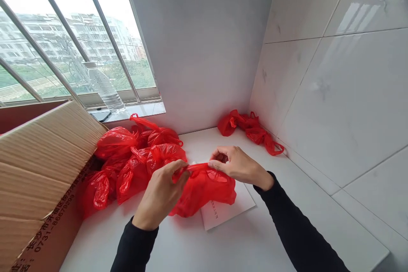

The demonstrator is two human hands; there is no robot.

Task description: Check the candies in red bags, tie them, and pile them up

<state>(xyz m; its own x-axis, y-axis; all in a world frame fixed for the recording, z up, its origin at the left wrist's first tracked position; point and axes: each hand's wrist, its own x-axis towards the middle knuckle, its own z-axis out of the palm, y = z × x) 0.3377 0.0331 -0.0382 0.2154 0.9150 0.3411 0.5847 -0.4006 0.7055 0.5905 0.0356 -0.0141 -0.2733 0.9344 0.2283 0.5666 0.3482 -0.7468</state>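
Note:
A filled red plastic bag [204,191] sits on the white counter [242,242] in front of me, partly over a white paper sheet [228,210]. My left hand [161,195] pinches one twisted handle of the bag at its left. My right hand [236,163] pinches the other end, so the handle strip is stretched between the two hands. Both arms wear black sleeves.
A pile of several tied red bags [134,161] lies to the left, against an open cardboard box [38,170]. Empty red bags [251,129] lie in the back corner by the tiled wall. A clear water bottle [105,87] stands on the window ledge.

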